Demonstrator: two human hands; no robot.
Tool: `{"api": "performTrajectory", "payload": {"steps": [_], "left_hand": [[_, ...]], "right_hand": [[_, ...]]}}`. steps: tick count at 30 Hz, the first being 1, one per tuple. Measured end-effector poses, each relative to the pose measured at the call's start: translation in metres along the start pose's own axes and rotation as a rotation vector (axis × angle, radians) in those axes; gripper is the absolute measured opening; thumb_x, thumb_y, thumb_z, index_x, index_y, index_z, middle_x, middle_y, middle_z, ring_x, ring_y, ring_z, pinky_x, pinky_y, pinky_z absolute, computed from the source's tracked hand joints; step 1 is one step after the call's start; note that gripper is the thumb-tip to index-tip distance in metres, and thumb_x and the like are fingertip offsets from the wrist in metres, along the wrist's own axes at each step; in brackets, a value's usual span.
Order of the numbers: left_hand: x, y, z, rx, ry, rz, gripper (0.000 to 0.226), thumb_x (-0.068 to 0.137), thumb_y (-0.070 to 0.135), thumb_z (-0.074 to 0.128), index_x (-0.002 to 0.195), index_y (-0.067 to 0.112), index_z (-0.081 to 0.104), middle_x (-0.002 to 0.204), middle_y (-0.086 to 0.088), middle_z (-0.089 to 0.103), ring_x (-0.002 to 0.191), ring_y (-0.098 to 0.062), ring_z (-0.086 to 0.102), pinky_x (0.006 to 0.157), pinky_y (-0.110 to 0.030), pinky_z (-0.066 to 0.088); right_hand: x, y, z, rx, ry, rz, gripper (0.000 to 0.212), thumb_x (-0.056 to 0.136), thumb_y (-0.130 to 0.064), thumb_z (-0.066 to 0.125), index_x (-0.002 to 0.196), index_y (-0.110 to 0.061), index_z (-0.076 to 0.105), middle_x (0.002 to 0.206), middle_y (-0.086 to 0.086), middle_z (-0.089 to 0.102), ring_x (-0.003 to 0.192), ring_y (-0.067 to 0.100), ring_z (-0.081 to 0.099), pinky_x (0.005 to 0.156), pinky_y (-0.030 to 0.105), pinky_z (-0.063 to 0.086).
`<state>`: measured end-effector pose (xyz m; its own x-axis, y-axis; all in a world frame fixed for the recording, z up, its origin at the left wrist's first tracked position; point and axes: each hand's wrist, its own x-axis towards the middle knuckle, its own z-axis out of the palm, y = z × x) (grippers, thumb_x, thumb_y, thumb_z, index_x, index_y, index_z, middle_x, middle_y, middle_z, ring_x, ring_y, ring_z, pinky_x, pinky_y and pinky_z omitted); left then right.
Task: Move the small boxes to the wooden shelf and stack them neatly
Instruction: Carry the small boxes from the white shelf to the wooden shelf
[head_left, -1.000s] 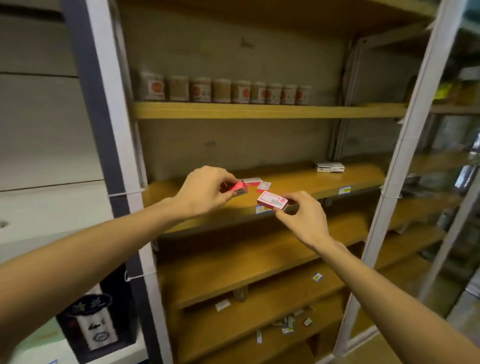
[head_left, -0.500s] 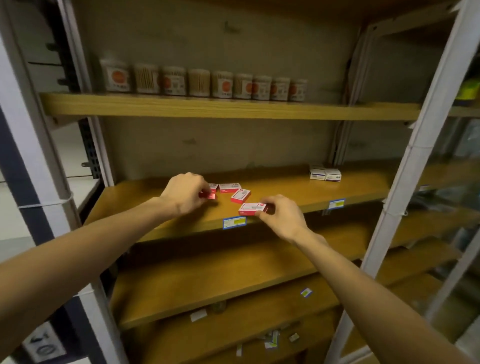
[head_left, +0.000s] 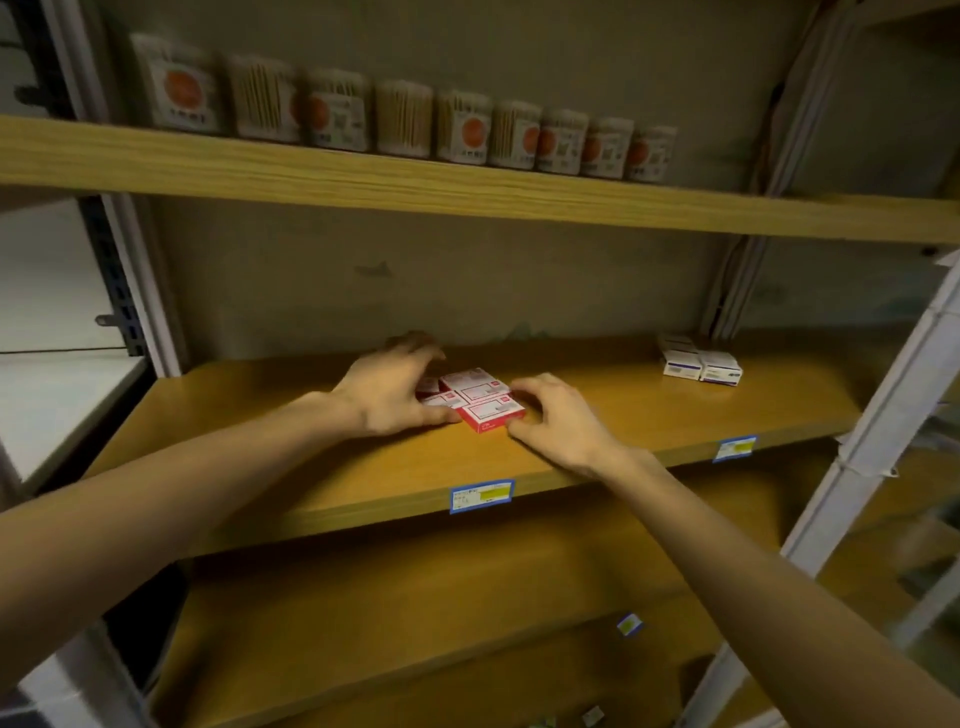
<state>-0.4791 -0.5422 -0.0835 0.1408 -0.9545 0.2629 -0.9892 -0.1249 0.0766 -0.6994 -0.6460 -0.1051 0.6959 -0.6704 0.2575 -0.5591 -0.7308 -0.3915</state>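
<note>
Shelf of yellowish wood carries small red boxes.

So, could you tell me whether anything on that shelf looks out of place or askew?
Nothing looks damaged or spilled. The red boxes lie flat in a tight cluster on the shelf, slightly angled to its edge, with the left hand and right hand at either side. The white boxes sit tidily.
</note>
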Motion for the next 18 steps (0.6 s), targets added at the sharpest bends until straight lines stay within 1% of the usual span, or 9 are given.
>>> {"api": "performTrajectory", "payload": {"steps": [2,3,5,7,9,11,14,16,18], "left_hand": [[0.008,-0.01,0.0,-0.047,-0.071,-0.119,0.097,0.076,0.081,0.061,0.152,0.027,0.034,0.155,-0.002,0.042,0.134,-0.026,0.047,0.102,-0.038,0.045],[0.01,-0.014,0.0,-0.067,-0.112,-0.16,0.099,0.076,0.083,0.059,0.152,0.026,0.034,0.154,-0.003,0.043,0.134,-0.027,0.047,0.101,-0.037,0.044],[0.011,-0.019,0.003,-0.088,-0.151,-0.198,0.096,0.076,0.084,0.056,0.149,0.026,0.039,0.149,-0.002,0.05,0.129,-0.025,0.052,0.097,-0.034,0.045],[0.013,-0.02,0.004,-0.074,-0.136,-0.21,0.09,0.079,0.083,0.053,0.146,0.025,0.043,0.145,-0.002,0.054,0.124,-0.024,0.055,0.095,-0.034,0.047],[0.013,-0.018,0.003,-0.047,-0.134,-0.238,0.089,0.081,0.083,0.048,0.148,0.025,0.04,0.145,-0.004,0.053,0.124,-0.026,0.055,0.096,-0.036,0.048],[0.009,-0.014,0.004,-0.013,-0.127,-0.275,0.092,0.082,0.088,0.039,0.15,0.027,0.035,0.147,-0.006,0.051,0.125,-0.029,0.054,0.098,-0.038,0.049],[-0.001,-0.01,0.003,0.004,-0.075,-0.362,0.088,0.085,0.087,0.029,0.149,0.027,0.035,0.149,-0.007,0.048,0.126,-0.031,0.053,0.098,-0.04,0.048],[-0.009,-0.008,0.002,0.075,-0.045,-0.392,0.084,0.09,0.081,0.025,0.15,0.023,0.035,0.15,-0.009,0.047,0.129,-0.032,0.052,0.101,-0.039,0.046],[-0.018,-0.008,0.0,0.13,-0.049,-0.416,0.083,0.092,0.079,0.024,0.152,0.022,0.035,0.153,-0.01,0.044,0.133,-0.032,0.049,0.106,-0.041,0.044]], "right_hand": [[0.014,0.003,0.004,-0.005,0.008,0.01,0.056,0.092,-0.038,0.067,0.144,-0.022,0.052,0.137,0.0,0.056,0.126,0.016,0.051,0.105,0.04,0.048],[0.019,0.005,0.006,-0.006,0.004,0.008,0.054,0.092,-0.04,0.066,0.142,-0.022,0.055,0.135,-0.001,0.056,0.125,0.016,0.051,0.105,0.041,0.048],[0.029,0.008,0.01,-0.019,-0.002,-0.006,0.05,0.093,-0.041,0.064,0.14,-0.023,0.059,0.134,-0.001,0.059,0.125,0.017,0.052,0.104,0.04,0.048],[0.039,0.01,0.013,-0.025,0.024,-0.016,0.049,0.094,-0.04,0.064,0.139,-0.023,0.059,0.135,0.0,0.06,0.125,0.019,0.053,0.101,0.038,0.048],[0.048,0.011,0.015,-0.017,0.051,-0.028,0.049,0.094,-0.04,0.064,0.14,-0.023,0.059,0.136,0.001,0.061,0.125,0.02,0.054,0.1,0.037,0.048],[0.052,0.013,0.019,-0.005,0.047,-0.044,0.049,0.093,-0.038,0.065,0.14,-0.024,0.058,0.137,0.001,0.062,0.125,0.02,0.055,0.101,0.038,0.049],[0.057,0.017,0.021,0.029,0.054,-0.057,0.05,0.093,-0.034,0.065,0.142,-0.022,0.056,0.139,0.002,0.06,0.127,0.021,0.055,0.103,0.038,0.049],[0.056,0.017,0.021,0.024,0.096,-0.075,0.051,0.095,-0.033,0.064,0.143,-0.021,0.054,0.142,0.004,0.058,0.131,0.023,0.052,0.106,0.039,0.045],[0.052,0.014,0.02,-0.012,0.148,-0.124,0.05,0.097,-0.034,0.06,0.144,-0.02,0.053,0.144,0.005,0.056,0.135,0.023,0.048,0.111,0.041,0.039]]}}
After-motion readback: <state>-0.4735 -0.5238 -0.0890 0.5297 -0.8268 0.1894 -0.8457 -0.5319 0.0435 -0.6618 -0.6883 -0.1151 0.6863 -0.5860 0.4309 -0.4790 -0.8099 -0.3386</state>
